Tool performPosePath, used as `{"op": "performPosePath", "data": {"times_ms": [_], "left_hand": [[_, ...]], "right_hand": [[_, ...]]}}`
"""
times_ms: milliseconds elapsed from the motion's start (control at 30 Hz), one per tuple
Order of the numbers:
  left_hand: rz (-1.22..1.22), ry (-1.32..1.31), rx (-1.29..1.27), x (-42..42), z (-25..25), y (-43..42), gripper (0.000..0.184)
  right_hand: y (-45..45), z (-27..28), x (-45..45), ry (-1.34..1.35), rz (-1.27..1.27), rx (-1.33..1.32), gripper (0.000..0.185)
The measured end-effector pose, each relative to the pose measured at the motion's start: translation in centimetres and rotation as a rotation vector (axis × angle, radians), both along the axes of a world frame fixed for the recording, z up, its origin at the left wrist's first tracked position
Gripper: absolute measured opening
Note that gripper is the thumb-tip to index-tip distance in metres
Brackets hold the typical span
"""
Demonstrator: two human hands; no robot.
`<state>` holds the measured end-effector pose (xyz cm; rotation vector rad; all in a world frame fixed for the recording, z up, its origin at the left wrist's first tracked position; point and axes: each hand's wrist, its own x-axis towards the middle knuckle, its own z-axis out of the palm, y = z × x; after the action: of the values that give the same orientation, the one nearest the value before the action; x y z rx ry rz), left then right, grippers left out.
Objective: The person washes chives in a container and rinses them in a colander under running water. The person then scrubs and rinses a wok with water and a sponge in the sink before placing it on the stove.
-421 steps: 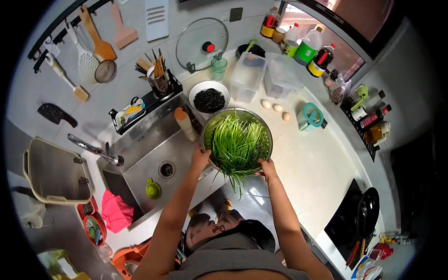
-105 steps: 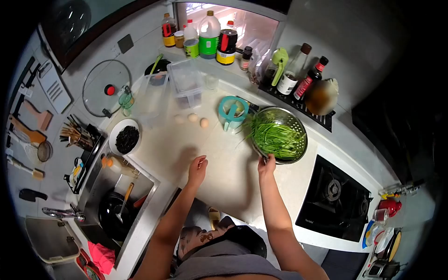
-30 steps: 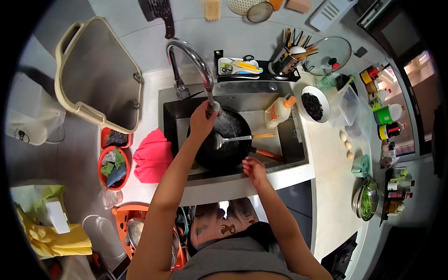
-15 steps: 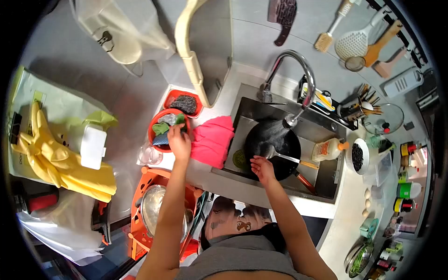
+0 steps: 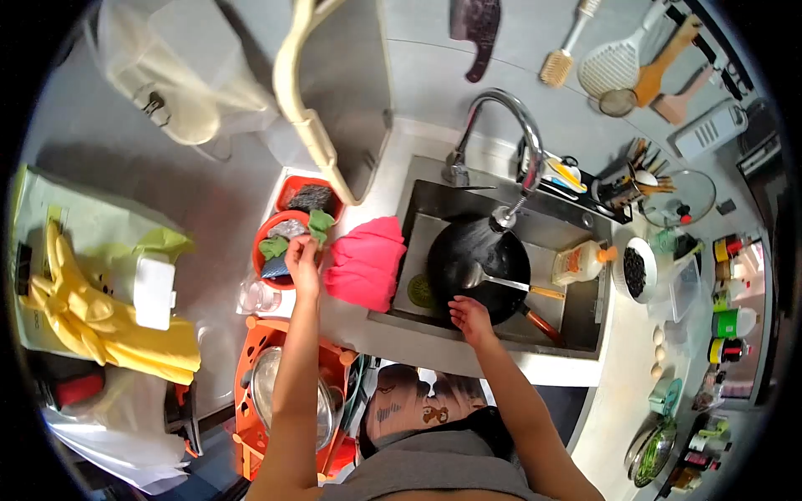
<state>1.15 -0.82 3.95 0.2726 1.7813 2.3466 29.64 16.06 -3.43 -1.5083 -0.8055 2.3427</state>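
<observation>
My left hand (image 5: pixel 302 265) is over the orange-red bowl (image 5: pixel 261 250), its fingertips pinched on a small green cloth (image 5: pixel 320 224) that sticks up past the rim. Another green piece (image 5: pixel 272 247), a blue cloth (image 5: pixel 276 267) and a silvery scrubber (image 5: pixel 289 228) lie in the bowl. My right hand (image 5: pixel 471 321) hovers at the near left edge of the black wok (image 5: pixel 451 267), fingers loosely curled and apart, with nothing visible in them. Water sprays from the faucet (image 5: pixel 504 217) into the wok, where a metal spatula (image 5: pixel 493 280) with a wooden handle rests.
The wok stands in the steel sink (image 5: pixel 409 242), beside a soap bottle (image 5: pixel 578 262). A pink cloth (image 5: pixel 365 264) lies between bowl and sink. Behind the bowl is a red tray (image 5: pixel 334 204) with a dark scrubber. A white bowl (image 5: pixel 652 271) of dark pieces stands right.
My left hand has drawn back slightly toward me with the green cloth, now lifted at its fingertips. My right hand stays near the wok's edge. The whole view has shifted a little left.
</observation>
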Motion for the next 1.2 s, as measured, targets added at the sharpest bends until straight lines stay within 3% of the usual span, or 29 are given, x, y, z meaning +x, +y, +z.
{"op": "performPosePath", "data": {"times_ms": [133, 267, 333, 400, 533, 600, 667, 767, 867, 900, 1033, 1200], "left_hand": [[-0.297, -0.386, 0.018, 6.8, 0.4, 4.7, 0.003], [-0.622, -0.697, -0.037, 12.6, -6.5, 10.4, 0.010], [-0.717, -0.884, -0.037, 16.2, -7.7, 14.8, 0.020], [-0.804, -0.951, -0.040, 19.6, -9.5, 18.5, 0.026], [-0.939, -0.974, -0.045, 26.5, -7.7, 27.5, 0.040], [-1.040, -0.910, -0.114, 29.8, -4.6, 32.0, 0.043], [-1.011, -0.872, -0.209, 32.8, -4.9, 36.3, 0.039], [-0.943, -0.916, -0.141, 36.7, -6.8, 41.0, 0.031], [-0.903, -1.033, -0.026, 38.4, -7.0, 43.4, 0.024], [-0.923, -1.056, 0.025, 38.7, -7.1, 43.4, 0.024], [-0.935, -1.133, 0.172, 39.3, -8.2, 43.3, 0.025], [-0.928, -1.146, 0.176, 39.4, -8.7, 43.4, 0.027]], "right_hand": [[1.3, -0.2, 2.7, 0.005, -0.086, -0.004, 0.018], [3.2, -0.9, 6.6, -0.031, -0.222, 0.003, 0.013], [4.9, -0.4, 8.6, -0.085, -0.291, 0.026, 0.012], [7.4, -1.1, 11.3, -0.071, -0.398, 0.145, 0.012], [15.6, -1.1, 17.2, -0.131, -0.570, 0.524, 0.014], [21.4, -1.2, 19.3, -0.294, -0.583, 0.791, 0.021], [26.1, 0.8, 19.2, -0.457, -0.594, 1.157, 0.029], [33.4, 0.8, 19.8, -0.506, -0.264, 1.402, 0.035], [35.9, 1.6, 20.0, -0.771, 0.229, 1.162, 0.037], [35.9, 1.2, 19.9, -0.715, 0.148, 1.295, 0.041], [36.0, 0.8, 20.6, -0.699, 0.165, 1.224, 0.043], [35.4, 0.4, 20.5, -0.712, 0.149, 1.255, 0.040]]}}
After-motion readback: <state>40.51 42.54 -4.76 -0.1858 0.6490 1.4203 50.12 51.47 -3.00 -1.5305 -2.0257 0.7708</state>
